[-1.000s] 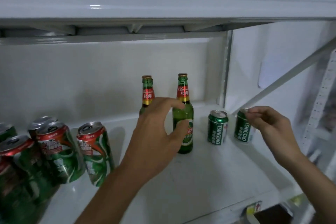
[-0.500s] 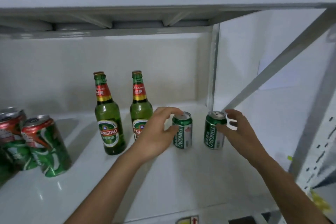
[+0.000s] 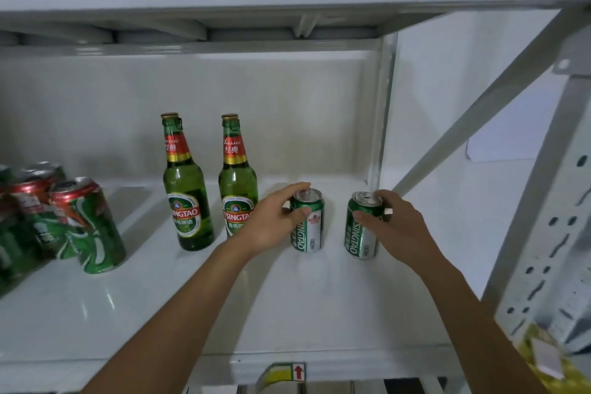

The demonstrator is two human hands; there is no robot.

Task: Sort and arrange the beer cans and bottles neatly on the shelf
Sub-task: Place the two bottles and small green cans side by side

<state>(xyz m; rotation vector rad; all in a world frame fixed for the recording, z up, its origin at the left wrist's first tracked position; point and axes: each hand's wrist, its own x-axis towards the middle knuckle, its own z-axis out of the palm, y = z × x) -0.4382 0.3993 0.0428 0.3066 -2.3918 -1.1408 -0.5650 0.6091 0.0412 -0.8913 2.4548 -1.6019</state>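
A shop or stockroom is suggested. White metal shelving (image 3: pixel 224 313) with a perforated upright (image 3: pixel 550 253) and a diagonal brace (image 3: pixel 473 112) is seen, stocked with beer bottles (image 3: pixel 187 189) and cans (image 3: pixel 86 227), and a label (image 3: pixel 281 373) is fixed at the near edge.

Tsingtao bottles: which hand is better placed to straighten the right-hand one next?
Left, probably. The left hand grips the left Tsingtao can right beside that bottle; the right hand holds the far can.

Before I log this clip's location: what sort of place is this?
Probably a shop or stockroom: a white metal shelf with perforated uprights, upright beer bottles, grouped cans, and a label on the shelf edge.
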